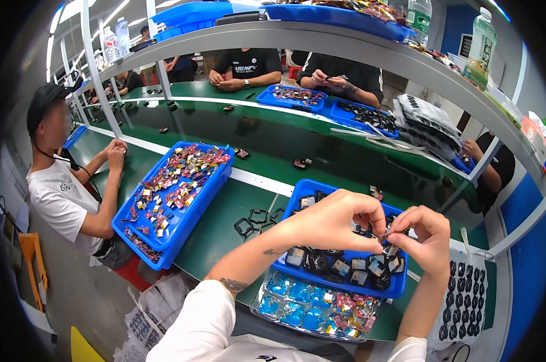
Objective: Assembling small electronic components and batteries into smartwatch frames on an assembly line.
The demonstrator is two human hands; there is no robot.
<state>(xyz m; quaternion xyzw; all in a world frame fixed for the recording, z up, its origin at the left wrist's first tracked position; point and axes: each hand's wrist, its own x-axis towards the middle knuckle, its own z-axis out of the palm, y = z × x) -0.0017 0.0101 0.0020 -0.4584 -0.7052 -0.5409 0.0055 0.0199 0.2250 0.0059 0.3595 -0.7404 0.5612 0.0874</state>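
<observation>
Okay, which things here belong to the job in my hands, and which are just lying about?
Job, probably:
tiny piece, at the fingertips of left hand and right hand
blue tray with black-framed parts
clear tray

Just lying about, apparently:
bluish bottle, upper left
larger greenish bottle, upper right

White capital lettering across chest of black T-shirt [247,62], co-worker at far side of bench [220,212]. Dark print on white T-shirt [58,196], person at left: too small to read. Green-labelled bottle [419,19], red-labelled bottle [110,48], upper shelf [345,43]: label print illegible.
</observation>
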